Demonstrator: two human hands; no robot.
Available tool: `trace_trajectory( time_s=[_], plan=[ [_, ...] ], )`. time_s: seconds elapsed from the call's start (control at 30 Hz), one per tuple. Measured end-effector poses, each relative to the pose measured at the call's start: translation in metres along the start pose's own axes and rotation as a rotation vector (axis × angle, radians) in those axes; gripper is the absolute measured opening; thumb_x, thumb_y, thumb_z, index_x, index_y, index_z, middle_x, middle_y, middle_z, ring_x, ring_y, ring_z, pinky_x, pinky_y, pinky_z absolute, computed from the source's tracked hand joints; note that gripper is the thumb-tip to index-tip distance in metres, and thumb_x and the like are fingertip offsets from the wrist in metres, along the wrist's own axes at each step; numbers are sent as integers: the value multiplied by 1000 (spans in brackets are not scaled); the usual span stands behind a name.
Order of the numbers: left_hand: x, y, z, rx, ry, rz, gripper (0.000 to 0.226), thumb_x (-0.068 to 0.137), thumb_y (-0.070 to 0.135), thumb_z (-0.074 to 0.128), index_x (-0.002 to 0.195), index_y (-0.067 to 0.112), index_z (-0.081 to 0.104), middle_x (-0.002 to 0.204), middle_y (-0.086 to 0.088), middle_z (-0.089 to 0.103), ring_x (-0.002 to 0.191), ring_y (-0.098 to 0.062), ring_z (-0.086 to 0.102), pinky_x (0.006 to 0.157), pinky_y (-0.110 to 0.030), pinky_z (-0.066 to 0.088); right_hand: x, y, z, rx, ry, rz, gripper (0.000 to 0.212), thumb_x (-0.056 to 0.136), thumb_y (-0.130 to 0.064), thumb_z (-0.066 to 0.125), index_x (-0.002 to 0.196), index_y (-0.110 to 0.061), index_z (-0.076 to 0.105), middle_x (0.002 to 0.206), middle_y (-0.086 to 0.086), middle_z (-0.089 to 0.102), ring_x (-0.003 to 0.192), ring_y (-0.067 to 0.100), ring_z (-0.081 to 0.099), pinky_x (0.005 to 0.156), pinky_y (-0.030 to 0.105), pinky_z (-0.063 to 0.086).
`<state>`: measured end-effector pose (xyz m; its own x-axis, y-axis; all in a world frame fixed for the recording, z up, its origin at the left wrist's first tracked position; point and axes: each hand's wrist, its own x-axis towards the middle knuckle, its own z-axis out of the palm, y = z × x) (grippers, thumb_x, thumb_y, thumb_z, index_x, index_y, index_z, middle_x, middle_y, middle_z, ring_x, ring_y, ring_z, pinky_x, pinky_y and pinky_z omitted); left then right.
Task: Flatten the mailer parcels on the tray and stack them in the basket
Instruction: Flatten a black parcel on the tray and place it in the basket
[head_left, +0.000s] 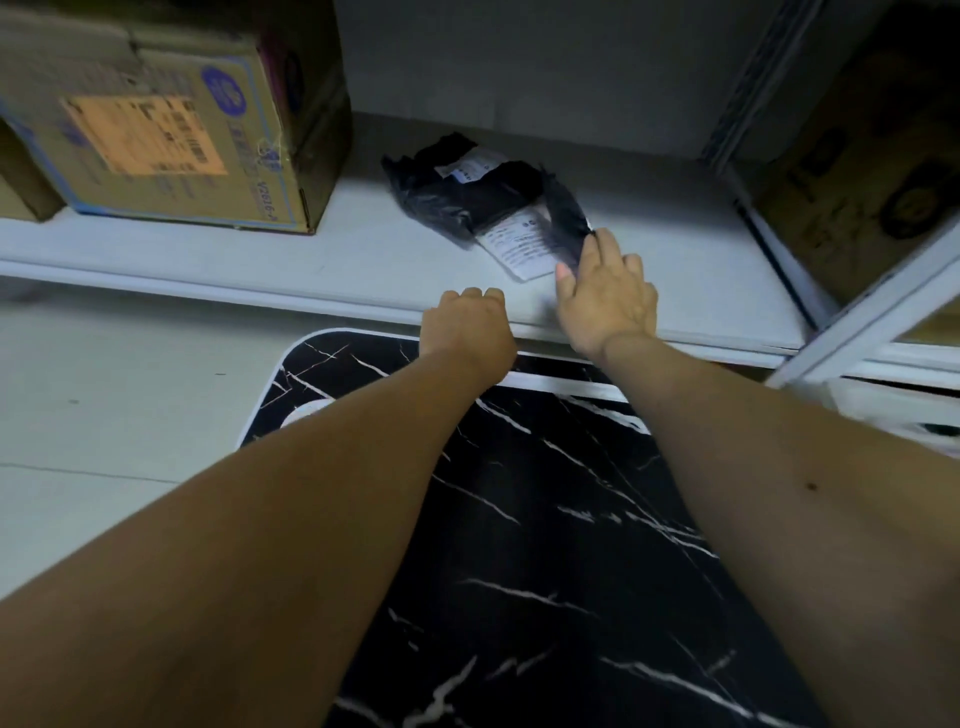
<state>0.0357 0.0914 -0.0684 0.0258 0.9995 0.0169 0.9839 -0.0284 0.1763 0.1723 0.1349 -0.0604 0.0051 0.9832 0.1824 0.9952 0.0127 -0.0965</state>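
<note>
right hand (605, 296) fingers spread, touching black mailer (467, 197), left hand (467, 327) fisted

Print on the white labels of the crumpled black plastic mailer parcel (467, 200) is too blurred to read. Right hand (605, 296) covers the mailer's near corner; contact unclear. Left hand (467, 325) curled, fingertips hidden. Brown cardboard box (171, 119) cut off top-left.
</note>
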Motion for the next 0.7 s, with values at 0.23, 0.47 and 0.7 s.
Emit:
trace_trajectory(
  time_s=[0.23, 0.47, 0.7],
  plan=[
    [-78, 20, -21, -145, -138, -9, 40, 90, 11, 40, 129, 11, 42, 127, -14, 54, 118, -33, 51, 91, -43, 43, -122, -8, -24, -103, 15, -88, 53, 101, -43, 30, 143, -10, 35, 149, 1, 31, 122, 25, 40, 95, 43, 36],
    [-136, 12, -32, -187, -238, -16, 51, 92, 14, 42, 141, 12, 31, 128, -17, 56, 118, -34, 52, 96, -44, 44, -221, -26, -29, -49, -17, -253, 38, 98, -39, 39, 122, -14, 55, 122, 2, 54, 114, 23, 45, 92, 39, 36],
    [-171, -4, -8, -174, -323, -73, 55, 95, 12, 36, 149, 15, 25, 139, -17, 48, 126, -32, 46, 102, -39, 39, -270, -39, -17, -29, -78, -535, 25, 94, -28, 50, 97, -11, 68, 89, 7, 63, 73, 26, 58, 62, 34, 39]
  ],
)
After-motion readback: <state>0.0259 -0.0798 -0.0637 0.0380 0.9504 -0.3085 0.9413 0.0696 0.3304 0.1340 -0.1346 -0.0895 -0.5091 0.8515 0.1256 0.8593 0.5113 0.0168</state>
